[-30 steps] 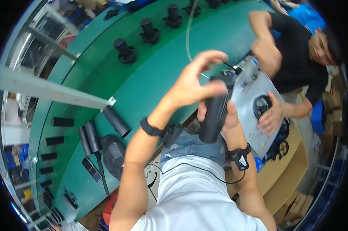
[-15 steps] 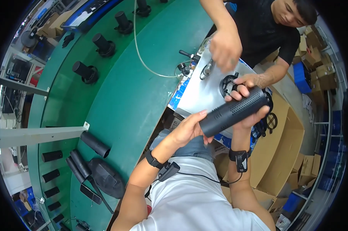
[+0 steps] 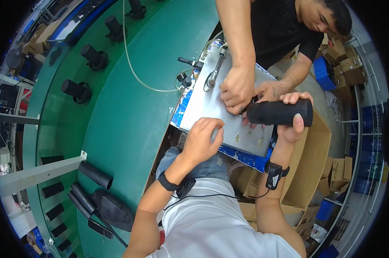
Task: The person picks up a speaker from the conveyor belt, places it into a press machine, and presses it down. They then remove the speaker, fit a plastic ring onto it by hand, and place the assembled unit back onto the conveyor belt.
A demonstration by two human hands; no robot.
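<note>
My right hand (image 3: 294,124) grips a black cylinder with small perforations (image 3: 282,112), its fingers around the right end. The cylinder lies roughly level above the right part of a metal plate (image 3: 222,105). My left hand (image 3: 202,139) is off the cylinder, over the plate's near-left edge, fingers loosely curled and the thumb apart; I see nothing held in it. A co-worker's closed hand (image 3: 238,89) presses down near the cylinder's left end. Their other hand (image 3: 269,89) is just behind the cylinder. What these two hands work on is mostly hidden.
A metal ratchet-like tool (image 3: 212,78) lies on the plate, beside black fittings (image 3: 183,79) and a thin hose (image 3: 136,76). Left is a green table (image 3: 130,112) with black cylinders (image 3: 95,174) and a black pouch (image 3: 113,208). An open carton (image 3: 317,146) stands right.
My left hand has let go of the cylinder and drawn away left. My right hand has moved it right and levelled it. The co-worker's raised hand has come down toward the plate.
</note>
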